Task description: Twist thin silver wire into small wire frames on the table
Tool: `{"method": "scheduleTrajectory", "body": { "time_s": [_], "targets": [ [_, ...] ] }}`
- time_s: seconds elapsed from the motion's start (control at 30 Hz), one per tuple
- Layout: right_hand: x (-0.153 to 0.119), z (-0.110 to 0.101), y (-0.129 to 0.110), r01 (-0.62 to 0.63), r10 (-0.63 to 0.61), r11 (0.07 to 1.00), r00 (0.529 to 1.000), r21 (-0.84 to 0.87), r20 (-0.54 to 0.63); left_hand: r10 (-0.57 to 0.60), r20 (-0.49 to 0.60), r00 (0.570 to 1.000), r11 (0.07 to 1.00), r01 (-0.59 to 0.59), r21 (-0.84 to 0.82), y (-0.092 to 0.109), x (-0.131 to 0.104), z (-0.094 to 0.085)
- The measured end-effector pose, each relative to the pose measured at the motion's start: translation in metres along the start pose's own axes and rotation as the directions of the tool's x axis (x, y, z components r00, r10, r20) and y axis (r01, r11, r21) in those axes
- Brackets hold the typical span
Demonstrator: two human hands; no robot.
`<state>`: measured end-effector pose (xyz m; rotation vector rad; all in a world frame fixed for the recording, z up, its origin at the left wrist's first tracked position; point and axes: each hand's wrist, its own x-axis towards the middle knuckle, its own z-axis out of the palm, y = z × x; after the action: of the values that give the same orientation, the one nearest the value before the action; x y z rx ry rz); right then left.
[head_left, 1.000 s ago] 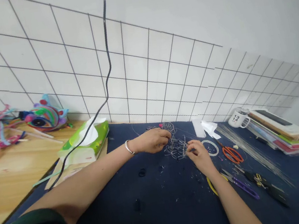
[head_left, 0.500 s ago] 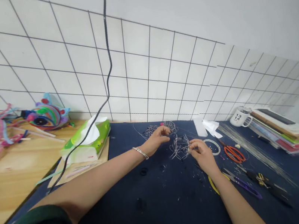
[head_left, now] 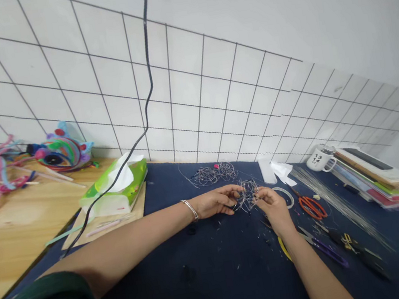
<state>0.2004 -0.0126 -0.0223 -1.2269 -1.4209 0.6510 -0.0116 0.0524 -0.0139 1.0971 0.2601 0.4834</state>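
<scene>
Between my two hands is a loose tangle of thin silvery and dark wire [head_left: 247, 193], raised a little over the dark blue cloth [head_left: 212, 279]. My right hand [head_left: 272, 206] pinches its right side between thumb and fingers. On the left side, my left hand [head_left: 223, 201], with a silver bangle at the wrist, has its fingertips and thumb closed about the wire loops. Exactly which strands they grip is too fine to make out. Just behind lie more coiled wires [head_left: 207, 174] with a small red piece [head_left: 216, 166] among them.
To the right are a white ring of tape [head_left: 286, 197], orange-handled scissors [head_left: 311, 206], purple-handled scissors [head_left: 329, 252], black pliers [head_left: 363, 255], straight wires [head_left: 341, 208] and a mug [head_left: 320, 159]. A tissue pack [head_left: 132, 183] and a hanging black cable [head_left: 146, 110] are on the left.
My left hand has come down and right from near the back coils to the wire tangle, and its fingers have closed on it. My right hand still holds the tangle.
</scene>
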Motion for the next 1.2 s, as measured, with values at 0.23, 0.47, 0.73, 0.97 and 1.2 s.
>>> {"method": "scheduleTrajectory", "body": {
  "time_s": [0.23, 0.47, 0.73, 0.97, 1.2],
  "targets": [
    [0.001, -0.002, -0.004, -0.042, 0.043, 0.999, 0.998, 0.027, -0.045, 0.062, -0.097, 0.993, 0.99, -0.048, 0.135, 0.004, 0.003, -0.016],
    [0.006, -0.018, -0.005, -0.065, 0.078, 0.995, 0.983, 0.081, -0.168, 0.17, -0.273, 0.947, 0.978, -0.128, 0.164, 0.016, 0.005, -0.029],
    [-0.002, -0.002, -0.024, -0.114, 0.117, 0.99, 0.992, 0.08, -0.037, 0.027, -0.073, 0.997, 0.996, -0.02, 0.092, -0.001, 0.0, 0.012],
    [-0.007, 0.005, -0.03, -0.164, 0.16, 0.98, 0.986, 0.109, 0.046, -0.061, -0.076, 0.995, 0.997, 0.064, 0.042, -0.006, -0.001, 0.019],
    [-0.008, 0.007, -0.026, -0.155, 0.151, 0.986, 0.985, 0.054, 0.083, -0.074, -0.153, 0.985, 0.992, 0.089, 0.092, -0.012, 0.0, 0.018]
  ]
}}
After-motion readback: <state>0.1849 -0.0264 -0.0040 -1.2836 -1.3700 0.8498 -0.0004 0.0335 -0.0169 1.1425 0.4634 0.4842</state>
